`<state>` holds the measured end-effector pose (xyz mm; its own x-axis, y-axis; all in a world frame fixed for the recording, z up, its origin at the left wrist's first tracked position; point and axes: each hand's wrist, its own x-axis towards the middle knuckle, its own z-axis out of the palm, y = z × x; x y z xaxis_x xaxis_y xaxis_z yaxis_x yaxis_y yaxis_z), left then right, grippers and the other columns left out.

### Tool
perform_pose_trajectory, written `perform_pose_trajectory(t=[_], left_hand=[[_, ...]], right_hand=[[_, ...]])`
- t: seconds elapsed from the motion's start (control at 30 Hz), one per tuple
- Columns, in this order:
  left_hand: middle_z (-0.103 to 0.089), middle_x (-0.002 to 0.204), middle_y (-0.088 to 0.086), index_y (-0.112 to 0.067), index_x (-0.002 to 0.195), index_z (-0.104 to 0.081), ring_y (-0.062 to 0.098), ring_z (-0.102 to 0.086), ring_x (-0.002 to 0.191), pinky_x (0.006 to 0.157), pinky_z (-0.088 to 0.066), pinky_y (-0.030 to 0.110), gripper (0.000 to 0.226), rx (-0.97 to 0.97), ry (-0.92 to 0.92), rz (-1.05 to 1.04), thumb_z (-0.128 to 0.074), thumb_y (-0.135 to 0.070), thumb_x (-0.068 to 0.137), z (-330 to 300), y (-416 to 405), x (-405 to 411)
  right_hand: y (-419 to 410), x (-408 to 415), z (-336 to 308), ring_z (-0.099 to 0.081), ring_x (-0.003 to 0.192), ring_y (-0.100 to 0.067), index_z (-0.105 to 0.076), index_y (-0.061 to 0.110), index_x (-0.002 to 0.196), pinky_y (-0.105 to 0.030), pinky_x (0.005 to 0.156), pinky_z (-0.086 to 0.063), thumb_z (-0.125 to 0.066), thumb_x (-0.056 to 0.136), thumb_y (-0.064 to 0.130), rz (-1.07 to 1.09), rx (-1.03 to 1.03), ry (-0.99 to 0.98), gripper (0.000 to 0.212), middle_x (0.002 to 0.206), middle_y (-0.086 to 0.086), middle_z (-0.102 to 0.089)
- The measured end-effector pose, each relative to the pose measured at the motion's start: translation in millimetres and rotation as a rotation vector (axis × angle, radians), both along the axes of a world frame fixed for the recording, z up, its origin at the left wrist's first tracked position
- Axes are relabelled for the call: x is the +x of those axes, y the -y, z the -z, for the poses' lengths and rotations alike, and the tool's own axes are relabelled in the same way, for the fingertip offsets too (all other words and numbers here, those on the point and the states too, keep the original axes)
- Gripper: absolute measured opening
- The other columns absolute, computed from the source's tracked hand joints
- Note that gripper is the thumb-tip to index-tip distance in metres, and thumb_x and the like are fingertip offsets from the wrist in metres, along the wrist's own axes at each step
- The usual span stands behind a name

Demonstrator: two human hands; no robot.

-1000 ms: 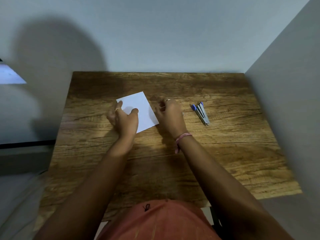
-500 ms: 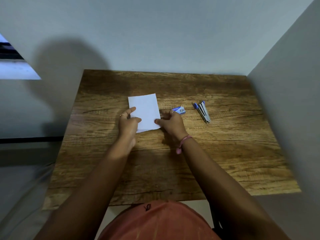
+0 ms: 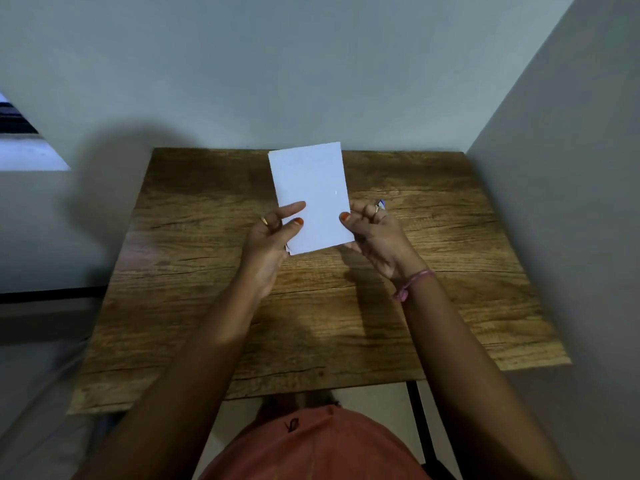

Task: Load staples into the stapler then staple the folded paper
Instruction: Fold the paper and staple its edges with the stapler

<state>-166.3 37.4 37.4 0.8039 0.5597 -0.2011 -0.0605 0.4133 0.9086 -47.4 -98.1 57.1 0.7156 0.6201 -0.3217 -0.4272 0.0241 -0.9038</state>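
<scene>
The folded white paper (image 3: 311,199) is held upright above the wooden table (image 3: 457,271). My left hand (image 3: 270,244) pinches its lower left edge and my right hand (image 3: 377,240) pinches its lower right edge. A tiny light mark like a staple (image 3: 336,192) shows near the paper's right edge. A small blue and white tip (image 3: 382,203) peeks out behind my right fingers; I cannot tell whether it is the stapler or the staple box. The rest of both is hidden by the paper and my hands.
Grey walls close the table in at the back (image 3: 311,81) and on the right (image 3: 571,202). A black table leg (image 3: 420,420) shows under the near edge. My orange-clad lap (image 3: 311,448) is below the table's front edge.
Both hands have lifted the paper off the table and turned it upright toward me. The stapler and the staple box, seen earlier to the right, are now hidden behind my right hand.
</scene>
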Motion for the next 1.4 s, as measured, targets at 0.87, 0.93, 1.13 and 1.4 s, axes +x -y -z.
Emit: perform_pose_trajectory(t=[0.87, 0.93, 1.13, 1.4], left_hand=[[-0.054, 0.130, -0.002, -0.025, 0.107, -0.067, 0.018, -0.054, 0.115, 0.074, -0.059, 0.035, 0.031, 0.223, -0.122, -0.166, -0.067, -0.004, 0.084, -7, 25, -2], [-0.054, 0.128, -0.003, -0.026, 0.106, -0.066, 0.017, -0.055, 0.114, 0.072, -0.059, 0.034, 0.031, 0.213, -0.130, -0.171, -0.067, -0.004, 0.084, -7, 27, -2], [-0.053, 0.130, -0.003, -0.025, 0.105, -0.066, 0.018, -0.054, 0.116, 0.077, -0.059, 0.038, 0.031, 0.190, -0.149, -0.182, -0.067, -0.002, 0.084, -3, 35, -2], [-0.053, 0.125, -0.006, -0.024, 0.105, -0.066, 0.016, -0.054, 0.113, 0.070, -0.058, 0.033, 0.030, 0.157, -0.176, -0.224, -0.066, -0.002, 0.085, -3, 36, -6]], right_hand=[[37, 69, 55, -0.062, 0.099, -0.028, -0.070, 0.005, 0.106, -0.027, 0.074, -0.038, -0.053, 0.093, 0.036, 0.184, -0.781, 0.525, 0.037, 0.104, -0.017, -0.070], [32, 70, 57, -0.062, 0.103, -0.029, -0.070, 0.007, 0.108, -0.028, 0.078, -0.040, -0.054, 0.093, 0.037, 0.180, -0.805, 0.519, 0.037, 0.107, -0.016, -0.069], [30, 70, 54, -0.059, 0.110, -0.027, -0.061, 0.012, 0.122, -0.038, 0.093, -0.049, -0.064, 0.086, 0.029, 0.090, -0.932, 0.589, 0.040, 0.120, -0.011, -0.065], [55, 55, 56, -0.061, 0.104, -0.031, -0.067, 0.018, 0.113, -0.036, 0.088, -0.050, -0.062, 0.084, 0.026, -0.054, -1.050, 0.697, 0.030, 0.111, -0.012, -0.067]])
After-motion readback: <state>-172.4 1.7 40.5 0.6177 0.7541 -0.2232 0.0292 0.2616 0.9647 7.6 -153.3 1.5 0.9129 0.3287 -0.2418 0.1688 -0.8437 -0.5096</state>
